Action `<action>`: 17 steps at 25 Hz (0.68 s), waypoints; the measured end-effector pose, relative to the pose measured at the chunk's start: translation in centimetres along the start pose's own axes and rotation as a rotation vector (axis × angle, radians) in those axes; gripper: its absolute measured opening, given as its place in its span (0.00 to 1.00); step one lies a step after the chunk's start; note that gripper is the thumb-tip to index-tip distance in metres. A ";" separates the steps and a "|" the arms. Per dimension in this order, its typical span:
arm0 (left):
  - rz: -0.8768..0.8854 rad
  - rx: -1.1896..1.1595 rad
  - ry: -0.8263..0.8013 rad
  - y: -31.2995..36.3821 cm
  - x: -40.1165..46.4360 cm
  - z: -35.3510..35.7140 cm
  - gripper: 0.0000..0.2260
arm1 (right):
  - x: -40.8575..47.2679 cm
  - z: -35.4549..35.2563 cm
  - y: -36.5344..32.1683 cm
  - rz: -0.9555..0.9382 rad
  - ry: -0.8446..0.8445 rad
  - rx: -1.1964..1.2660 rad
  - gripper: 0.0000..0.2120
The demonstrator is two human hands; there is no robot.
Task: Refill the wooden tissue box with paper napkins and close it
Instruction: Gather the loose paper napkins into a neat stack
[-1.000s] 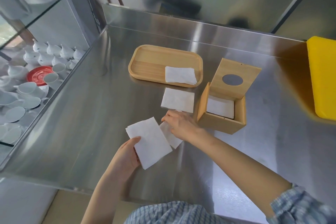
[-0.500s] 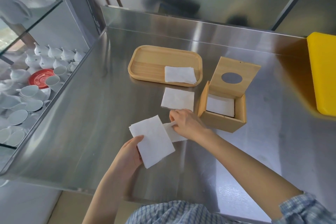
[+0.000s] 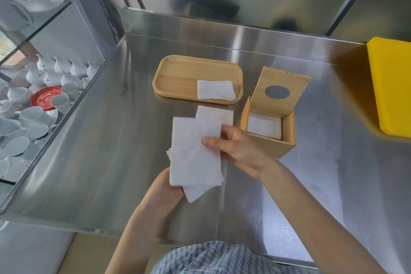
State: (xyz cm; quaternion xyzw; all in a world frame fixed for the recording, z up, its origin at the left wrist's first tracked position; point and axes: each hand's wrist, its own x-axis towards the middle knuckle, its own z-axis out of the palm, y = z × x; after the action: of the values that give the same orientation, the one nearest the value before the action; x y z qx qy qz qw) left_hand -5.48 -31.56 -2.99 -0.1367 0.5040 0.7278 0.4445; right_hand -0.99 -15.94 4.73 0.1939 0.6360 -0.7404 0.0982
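- The left hand (image 3: 165, 186) holds a small stack of white napkins (image 3: 194, 158) from below, its fingers closed on the stack's lower end; most of the hand is hidden behind the paper.
- The right hand (image 3: 239, 152) meets the same stack at its 3 o'clock edge, thumb on the front face and fingers behind, pinching the paper.
- The stack is lifted off the table (image 3: 111, 162) and held roughly upright; a second sheet pokes out askew at its 6 o'clock corner.
- The box (image 3: 270, 138) stands at 3 o'clock of the hands, just beside the right hand, open at the top.
- Its lid (image 3: 282, 90) is tipped up and back toward 12 o'clock, with a round hole in the middle.
- More napkins (image 3: 264, 128) lie flat inside the box, below the rim.
- One loose napkin (image 3: 222, 114) lies on the table at 12 o'clock of the held stack, partly hidden behind it, between the tray and the hands.
- The tray (image 3: 178, 78), wooden with rounded corners, sits at 12 o'clock of that napkin, near the box but apart from it.
- A folded napkin pile (image 3: 215, 92) lies in the tray's 4 o'clock corner.
- A yellow board (image 3: 391, 84) lies at the far 3 o'clock edge, well apart from the box.
- White cups (image 3: 33, 115) and a red saucer (image 3: 44, 98) fill a glass shelf at 9 o'clock, below table level.
- A checked sleeve (image 3: 213, 258) shows at 6 o'clock.
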 end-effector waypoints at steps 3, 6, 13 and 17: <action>-0.009 0.074 -0.070 0.4 -0.3 0.0 0.13 | 1.7 0.7 2.3 0.026 0.077 -0.403 0.10; -0.030 0.125 -0.115 0.4 -0.4 -0.3 0.17 | 2.6 0.4 3.1 0.018 0.140 -0.685 0.12; -0.020 0.070 -0.206 0.6 -0.4 -0.3 0.25 | 3.1 0.1 3.6 0.025 0.158 -0.774 0.12; 0.002 0.122 -0.180 0.3 -0.2 -0.4 0.17 | 3.4 0.3 4.0 0.031 0.144 -0.783 0.14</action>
State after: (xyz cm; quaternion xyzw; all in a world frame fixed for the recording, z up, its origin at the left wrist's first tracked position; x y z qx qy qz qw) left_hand -5.65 -32.00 -2.86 -0.0427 0.5056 0.7054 0.4949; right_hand -2.57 -16.55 -0.26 0.2031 0.8725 -0.4247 0.1311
